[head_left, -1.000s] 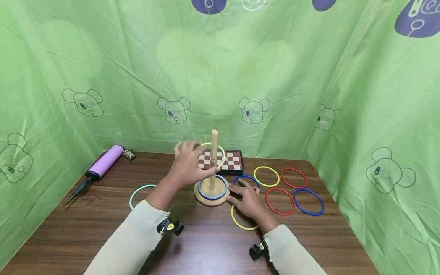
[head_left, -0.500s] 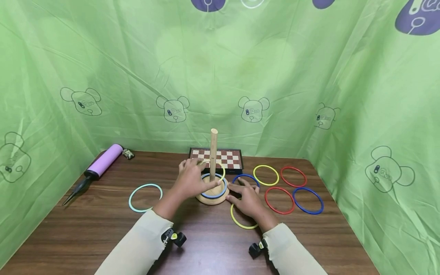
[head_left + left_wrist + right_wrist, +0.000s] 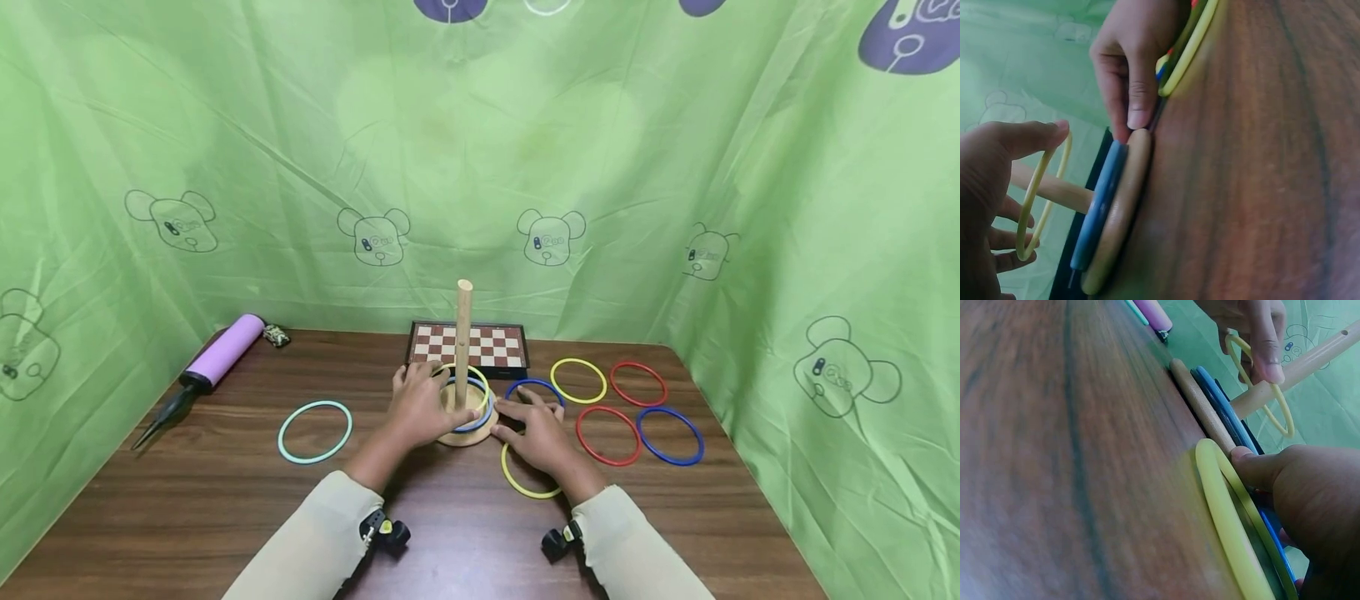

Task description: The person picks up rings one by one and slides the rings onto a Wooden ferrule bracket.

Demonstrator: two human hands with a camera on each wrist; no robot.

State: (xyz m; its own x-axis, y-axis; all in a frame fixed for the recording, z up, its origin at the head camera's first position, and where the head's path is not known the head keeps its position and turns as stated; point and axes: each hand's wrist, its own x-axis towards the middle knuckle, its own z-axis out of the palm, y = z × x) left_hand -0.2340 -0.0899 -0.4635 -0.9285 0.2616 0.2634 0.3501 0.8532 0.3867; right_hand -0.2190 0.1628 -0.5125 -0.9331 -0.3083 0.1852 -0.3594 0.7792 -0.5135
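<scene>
Head view: left hand [image 3: 420, 410] is pinching a yellow ring [image 3: 463, 385] already threaded over the peg [image 3: 462, 333], low down and just above the blue ring [image 3: 474, 417] lying on the base [image 3: 468, 435]. Judging by this, one ring is seated, a second is nearly down, and the rest are waiting. Right hand [image 3: 542, 435] is lying flat with fingers straight, fingertips touching the base edge at frame center, palm over a loose yellow ring [image 3: 525, 486]. Still loose right of center: blue [image 3: 534, 388], yellow [image 3: 578, 381], two red [image 3: 638, 383] [image 3: 609, 436], blue [image 3: 670, 436]; a mint ring [image 3: 315, 431] is sitting center left. Surface is a dark wood table [image 3: 187, 517]; chessboard [image 3: 468, 346] behind the peg, purple pump [image 3: 210, 367] at left, green cartoon-print cloth [image 3: 675, 167] walling all sides.

Left wrist view: left hand [image 3: 988, 187] at left edge is holding the yellow ring [image 3: 1038, 194] between thumb and curled fingers, peg [image 3: 1054, 186] passing through it, ring not yet touching the blue ring [image 3: 1100, 203]. Right fingers [image 3: 1138, 94] are pressing the base [image 3: 1119, 215].

Right wrist view: right hand [image 3: 1316, 500] at lower right, fingertip touching the base [image 3: 1200, 406]; loose yellow ring [image 3: 1229, 525] under it. Left hand's ring [image 3: 1263, 387] is hanging on the peg [image 3: 1297, 362] at upper right.
</scene>
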